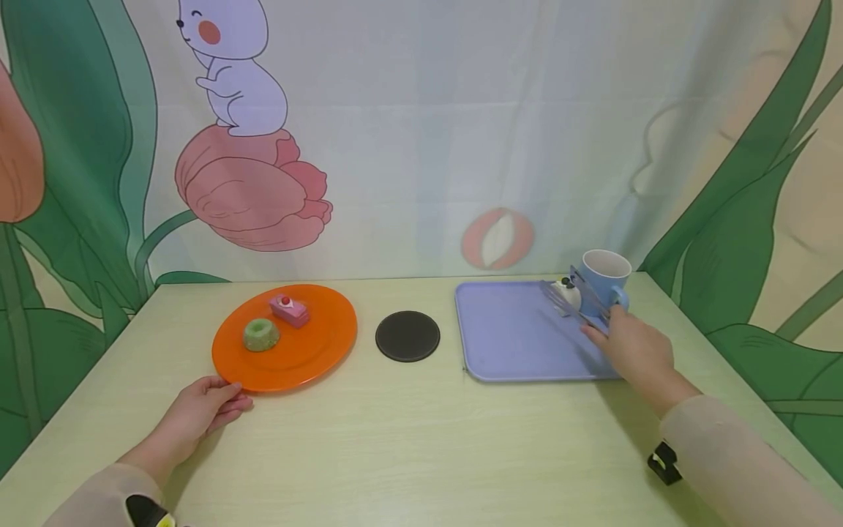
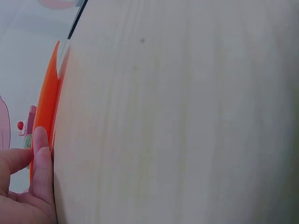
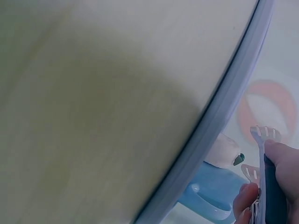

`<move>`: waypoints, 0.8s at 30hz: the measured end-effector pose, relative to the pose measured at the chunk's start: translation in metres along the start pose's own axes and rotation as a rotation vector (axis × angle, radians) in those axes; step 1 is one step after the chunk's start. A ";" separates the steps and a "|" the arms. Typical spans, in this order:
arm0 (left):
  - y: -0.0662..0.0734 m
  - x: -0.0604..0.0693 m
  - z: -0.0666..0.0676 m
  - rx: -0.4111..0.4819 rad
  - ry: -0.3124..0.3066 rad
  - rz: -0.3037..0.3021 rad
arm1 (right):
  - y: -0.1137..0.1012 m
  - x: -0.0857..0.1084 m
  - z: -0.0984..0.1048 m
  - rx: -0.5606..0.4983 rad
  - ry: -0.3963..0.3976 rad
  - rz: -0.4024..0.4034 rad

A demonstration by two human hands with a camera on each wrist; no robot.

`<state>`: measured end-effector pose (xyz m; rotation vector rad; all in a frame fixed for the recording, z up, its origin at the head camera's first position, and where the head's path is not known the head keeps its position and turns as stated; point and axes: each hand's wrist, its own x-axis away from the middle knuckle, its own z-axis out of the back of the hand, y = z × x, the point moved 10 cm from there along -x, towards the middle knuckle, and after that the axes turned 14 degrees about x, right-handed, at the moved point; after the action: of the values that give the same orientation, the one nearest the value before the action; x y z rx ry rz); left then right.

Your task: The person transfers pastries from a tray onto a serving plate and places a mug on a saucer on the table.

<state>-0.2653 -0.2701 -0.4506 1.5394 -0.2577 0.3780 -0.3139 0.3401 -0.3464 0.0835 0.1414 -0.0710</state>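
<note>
My left hand (image 1: 200,410) pinches the near left rim of an orange plate (image 1: 323,359), thumb above and fingers below. On that plate sit a green ring-shaped toy cake (image 1: 261,335) and a pink toy cake slice (image 1: 290,311) with a red top. Over the right part of a lavender tray (image 1: 514,344), my right hand (image 1: 639,351) holds metal tongs (image 3: 262,158) with fork-like ends. The tongs are spread, one end on each side of a small white toy cake (image 1: 567,294) with dark bits on top; whether they touch it, I cannot tell.
A light blue mug (image 1: 604,282) stands at the tray's back right, close to the tongs. Between plate and tray lies a round black coaster (image 1: 407,337). A printed curtain (image 1: 421,146) hangs behind the pale wooden table (image 1: 408,446).
</note>
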 end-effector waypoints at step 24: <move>0.000 -0.002 0.001 -0.006 0.000 -0.006 | 0.001 -0.001 -0.015 0.008 -0.078 -0.046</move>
<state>-0.2670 -0.2712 -0.4517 1.5343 -0.2542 0.3723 -0.3167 0.3429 -0.3605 0.0851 0.0646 -0.1203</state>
